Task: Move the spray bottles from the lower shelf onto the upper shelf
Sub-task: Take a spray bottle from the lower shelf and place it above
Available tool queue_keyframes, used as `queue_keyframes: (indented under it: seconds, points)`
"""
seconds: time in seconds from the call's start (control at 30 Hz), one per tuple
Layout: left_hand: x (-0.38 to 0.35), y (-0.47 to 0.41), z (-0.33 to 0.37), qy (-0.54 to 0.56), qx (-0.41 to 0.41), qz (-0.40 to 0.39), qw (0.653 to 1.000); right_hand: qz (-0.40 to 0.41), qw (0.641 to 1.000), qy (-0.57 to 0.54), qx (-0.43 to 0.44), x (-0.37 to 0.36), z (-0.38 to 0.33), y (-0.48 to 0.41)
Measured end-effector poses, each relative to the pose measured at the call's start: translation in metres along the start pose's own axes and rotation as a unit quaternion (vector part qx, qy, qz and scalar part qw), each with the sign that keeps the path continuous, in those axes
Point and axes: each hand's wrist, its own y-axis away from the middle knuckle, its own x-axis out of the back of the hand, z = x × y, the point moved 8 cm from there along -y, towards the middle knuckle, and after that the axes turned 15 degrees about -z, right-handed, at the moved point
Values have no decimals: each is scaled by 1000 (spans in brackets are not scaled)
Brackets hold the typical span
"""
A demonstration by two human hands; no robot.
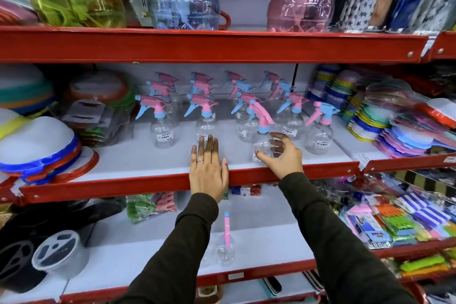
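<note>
1. Red shop shelving: upper shelf [148,163] carries rows of spray bottles.
2. Your right hand [283,155] clasps a tilted spray bottle [262,140] there.
3. Your left hand [208,168] lies flat, fingers apart.
4. One bottle [225,249] stands on the lower shelf [148,254].

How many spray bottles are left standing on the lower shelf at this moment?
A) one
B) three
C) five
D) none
A: a single clear spray bottle with a pink trigger head stands on the lower shelf, while the right hand places another on the upper shelf.
</note>
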Motion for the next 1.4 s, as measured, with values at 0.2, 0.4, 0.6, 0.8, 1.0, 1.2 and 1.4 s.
queue_keyframes:
  seconds: [0.2, 0.4, 0.6, 0.8, 1.0, 1.2, 1.4]
  points:
    - [-4, -3, -1, -2, -2, -9, 1000, -12, 1000, 21, -11, -4, 5, -4]
    - [-3, -2, -1, -1, -2, -5, 1000, 20, 996, 91, 1, -5, -7, 1]
    - [-1, -1, -1, 2, 0, -3, 1000, 46, 995, 92, 2, -9, -15, -3]
    - [0, 0, 0, 4, -1, 1, 1000, 19, 998, 67, 1, -14, -10, -7]
    - [-1, 0, -1, 2, 2, -12, 1000, 40, 993, 111, -5, -12, -16, -8]
    - [-2, -1, -1, -5, 6, -22, 1000, 19, 995, 94, -4, -15, -11, -12]
    - [-2, 0, -1, -7, 9, -28, 1000, 13, 996, 88, 1, -18, -11, -14]
